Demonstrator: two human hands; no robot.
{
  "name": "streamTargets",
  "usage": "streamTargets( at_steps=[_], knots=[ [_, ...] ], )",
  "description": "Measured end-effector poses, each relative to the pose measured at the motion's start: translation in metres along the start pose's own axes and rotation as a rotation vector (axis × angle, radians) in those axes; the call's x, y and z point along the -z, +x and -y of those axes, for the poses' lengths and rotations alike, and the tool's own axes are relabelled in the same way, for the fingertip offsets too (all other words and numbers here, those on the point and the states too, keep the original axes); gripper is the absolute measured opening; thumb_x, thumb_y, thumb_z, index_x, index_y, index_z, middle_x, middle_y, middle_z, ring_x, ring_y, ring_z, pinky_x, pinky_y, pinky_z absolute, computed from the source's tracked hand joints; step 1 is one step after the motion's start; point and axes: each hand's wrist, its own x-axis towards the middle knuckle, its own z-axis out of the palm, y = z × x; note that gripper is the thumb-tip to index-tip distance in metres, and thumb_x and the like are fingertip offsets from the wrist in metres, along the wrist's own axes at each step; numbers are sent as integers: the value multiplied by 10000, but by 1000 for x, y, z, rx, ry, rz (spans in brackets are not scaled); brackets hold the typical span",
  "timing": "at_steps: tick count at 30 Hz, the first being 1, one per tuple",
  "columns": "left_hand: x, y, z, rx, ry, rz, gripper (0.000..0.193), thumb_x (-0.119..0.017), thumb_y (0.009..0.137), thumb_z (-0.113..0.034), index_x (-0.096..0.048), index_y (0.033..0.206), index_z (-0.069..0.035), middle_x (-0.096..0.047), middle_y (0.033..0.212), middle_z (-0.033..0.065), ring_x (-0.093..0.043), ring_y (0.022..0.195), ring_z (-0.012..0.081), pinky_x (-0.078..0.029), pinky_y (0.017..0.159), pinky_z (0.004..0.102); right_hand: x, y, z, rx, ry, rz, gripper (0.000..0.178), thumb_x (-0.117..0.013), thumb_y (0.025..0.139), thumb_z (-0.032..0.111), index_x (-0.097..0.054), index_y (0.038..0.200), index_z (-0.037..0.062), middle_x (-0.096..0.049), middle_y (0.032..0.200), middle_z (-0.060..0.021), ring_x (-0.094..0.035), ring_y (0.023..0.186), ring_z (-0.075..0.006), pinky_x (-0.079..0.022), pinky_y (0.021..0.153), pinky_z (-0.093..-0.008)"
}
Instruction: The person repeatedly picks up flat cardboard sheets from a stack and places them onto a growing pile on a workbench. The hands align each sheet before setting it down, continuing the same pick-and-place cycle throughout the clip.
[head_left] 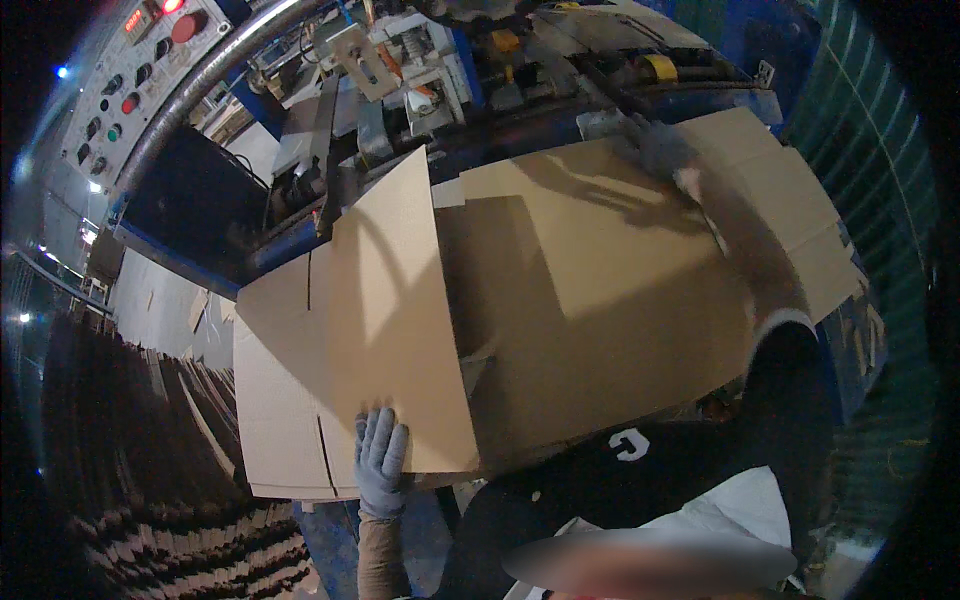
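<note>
A large brown cardboard sheet (640,320) lies across the front of the machine, with slots cut into its left part. Its left panel (395,330) is folded up and stands tilted, casting a shadow over the middle. My left hand (380,462), in a grey glove, rests flat with fingers stretched on the near edge of this panel. My right hand (660,155), also gloved, is reached out over the far right edge of the sheet, beside the machine's metal parts. Motion smears its fingers, so what they touch is hidden.
A control panel (140,90) with buttons and knobs stands at the upper left, behind a curved metal bar (215,75). Machine rollers and brackets (420,85) run along the far side. Stacked cardboard (190,470) fills the lower left. A green corrugated wall (880,180) is on the right.
</note>
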Motion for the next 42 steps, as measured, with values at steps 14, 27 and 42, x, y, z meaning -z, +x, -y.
streamTargets(
  at_steps=[14,27,42],
  knots=[
    [-9,43,9,101,0,107,617,-521,740,-26,-421,1349,-10,-382,1421,229,-327,1343,401,-222,1118,535,-16,-227,31,565,-29,54,826,-635,679,595,-481,1321,99,-410,1412,-155,-314,1324,-406,-203,1093,-567],
    [-82,175,126,84,222,-191,744,-695,779,-258,-357,1395,-13,-388,1411,221,-358,1312,373,-272,1099,468,-64,-80,16,192,87,-359,572,-569,855,467,-532,1272,77,-509,1303,-175,-489,1198,-322,-381,1021,-417],
    [25,-87,93,1320,144,-399,798,-574,892,-432,-283,1390,119,-356,1420,288,-364,1321,355,-273,1094,384,-152,-301,-255,-612,-564,120,366,-461,953,311,-487,1290,169,-502,1315,-163,-543,1155,-306,-478,911,-398]
  ],
)
